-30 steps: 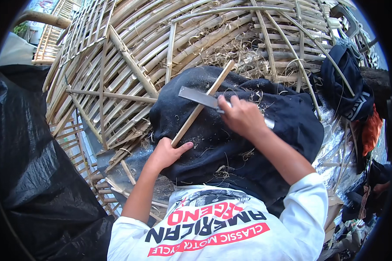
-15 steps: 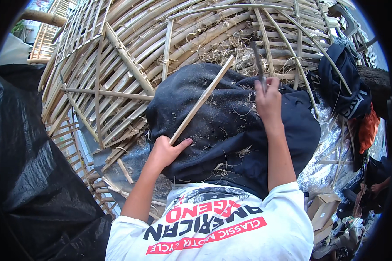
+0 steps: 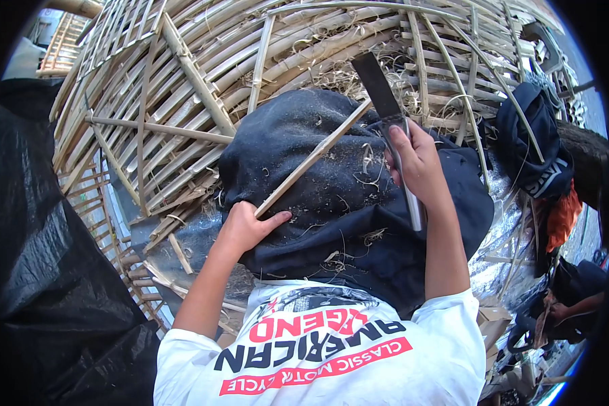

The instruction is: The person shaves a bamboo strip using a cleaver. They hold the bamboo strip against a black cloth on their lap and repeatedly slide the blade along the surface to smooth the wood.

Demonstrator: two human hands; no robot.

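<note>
My left hand [image 3: 244,228] is closed around the near end of a narrow bamboo strip [image 3: 312,157], its thumb out to the right. The strip slants up and away to the right over a dark cloth [image 3: 277,139] spread across my lap. In my right hand [image 3: 416,159] is a broad-bladed knife [image 3: 377,86] with a metal handle. Its dark, blunt-ended blade points up and to the left, just beside the strip's far end; I cannot tell whether they touch. Pale shavings [image 3: 374,236] are scattered over the cloth.
Long split bamboo slats [image 3: 304,64] and latticed frames fill the far side. Black plastic sheeting [image 3: 54,237] hangs at the left. At the right are a dark garment [image 3: 534,135], an orange cloth [image 3: 563,215] and a cardboard box [image 3: 494,325]. Part of another person's arm [image 3: 575,308] shows there.
My right hand has turned the knife, so its flat blade now faces me and tilts left toward the strip's far end. The left hand still holds the strip, and the whole view has shifted slightly.
</note>
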